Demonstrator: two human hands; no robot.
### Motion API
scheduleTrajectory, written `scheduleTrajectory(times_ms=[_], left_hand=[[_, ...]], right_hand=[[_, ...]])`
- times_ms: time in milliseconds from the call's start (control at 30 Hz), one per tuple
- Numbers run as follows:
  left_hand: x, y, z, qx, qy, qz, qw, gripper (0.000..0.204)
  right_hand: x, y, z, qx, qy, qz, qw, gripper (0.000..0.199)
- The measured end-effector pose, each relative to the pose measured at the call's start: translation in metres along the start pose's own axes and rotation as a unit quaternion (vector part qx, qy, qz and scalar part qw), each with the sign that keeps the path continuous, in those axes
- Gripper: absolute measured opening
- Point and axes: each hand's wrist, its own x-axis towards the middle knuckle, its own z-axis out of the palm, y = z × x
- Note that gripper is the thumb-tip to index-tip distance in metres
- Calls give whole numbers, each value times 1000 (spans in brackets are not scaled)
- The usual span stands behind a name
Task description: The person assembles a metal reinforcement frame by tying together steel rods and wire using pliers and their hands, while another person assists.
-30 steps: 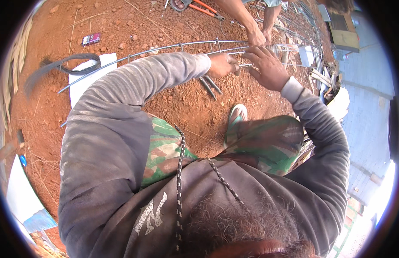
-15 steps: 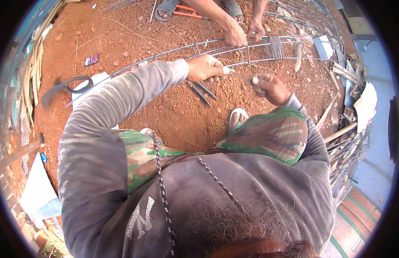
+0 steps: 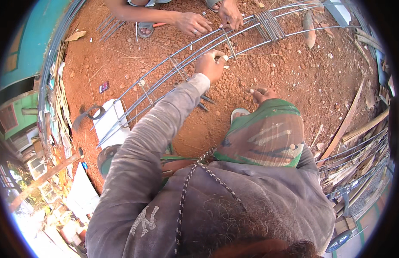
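Note:
A long steel-bar cage (image 3: 163,84) crosses the ground in front of me, with thin square stirrups around its bars. My left hand (image 3: 211,66) is closed on its near bar, thumb and fingers pinching beside the foot of a stirrup (image 3: 229,44). My right hand (image 3: 264,93) is lower, above my right knee and apart from the cage. Its fingers are curled together; whatever they hold is too small to make out, and the knee covers part of the hand. Dark-handled pincers (image 3: 203,106) lie on the soil below my left wrist, partly covered by the sleeve.
Across the cage, a co-worker's hands (image 3: 193,23) are at the far bars. Bunched stirrups (image 3: 270,26) sit on the cage to the right. A white sheet (image 3: 109,118) lies under its left end. Wood strips and bars (image 3: 358,163) are piled at right; red packet (image 3: 104,86) on soil.
The view has shifted, showing more of the cage's left end. My left hand has moved up against the stirrup. My right hand sits lower, behind the knee. The co-worker's hands have moved apart.

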Motion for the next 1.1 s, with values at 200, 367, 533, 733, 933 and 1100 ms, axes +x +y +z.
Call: scheduleTrajectory(times_ms=[200, 367, 533, 733, 933, 1100], left_hand=[[19, 14, 42, -28, 28, -88, 995, 34], [27, 11, 53, -42, 100, -150, 983, 29], [27, 19, 50, -84, 97, -180, 975, 32], [30, 19, 53, -63, 106, -197, 973, 38], [38, 8, 68, -188, 80, -220, 954, 41], [40, 15, 65, -236, 54, -282, 928, 34]], right_hand=[[35, 9, 18, -10, 45, -31, 998, 27], [54, 6, 16, 18, 63, -106, 992, 28], [65, -12, 23, 32, 51, -108, 992, 27], [78, -8, 27, 63, 60, -137, 987, 23], [91, -2, 30, 83, 53, -142, 985, 26], [92, 1, 23, 55, 104, -157, 981, 22]])
